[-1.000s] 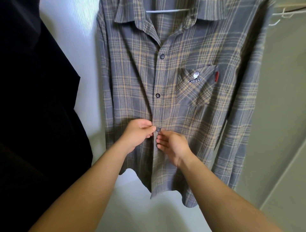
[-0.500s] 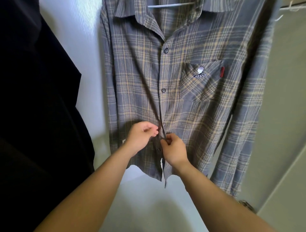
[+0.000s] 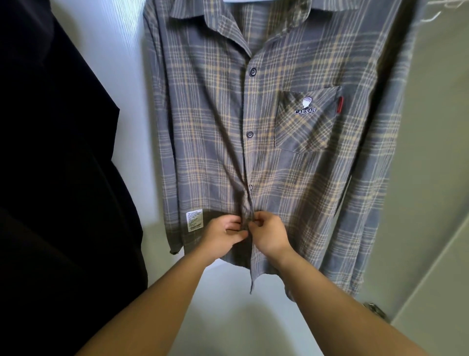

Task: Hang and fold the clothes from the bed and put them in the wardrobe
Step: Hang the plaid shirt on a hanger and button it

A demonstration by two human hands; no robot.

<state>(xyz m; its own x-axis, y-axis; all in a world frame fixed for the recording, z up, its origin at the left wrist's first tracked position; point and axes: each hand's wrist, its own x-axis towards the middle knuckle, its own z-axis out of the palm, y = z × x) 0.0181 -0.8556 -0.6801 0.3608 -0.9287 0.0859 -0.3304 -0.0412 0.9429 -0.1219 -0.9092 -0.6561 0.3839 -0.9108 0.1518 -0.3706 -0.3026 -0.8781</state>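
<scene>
A grey and tan plaid shirt point(image 3: 291, 172) hangs on a white hanger point(image 3: 251, 2) in front of me, with a chest pocket marked CAESAR. Three dark buttons down its front placket are fastened. My left hand point(image 3: 223, 235) pinches the left edge of the placket low on the shirt. My right hand point(image 3: 269, 233) pinches the right edge at the same height, fingertips almost meeting the left hand's. The button between them is hidden by my fingers.
A black garment point(image 3: 58, 178) hangs close on the left. Behind the shirt is a white wardrobe wall point(image 3: 121, 76). A pale door panel point(image 3: 441, 178) stands on the right, with a metal handle point(image 3: 375, 308) low beside the shirt's sleeve.
Both hands have moved down the placket from the third button to a lower point near the hem. The third button now sits fastened above them, and a white label shows at the shirt's lower left.
</scene>
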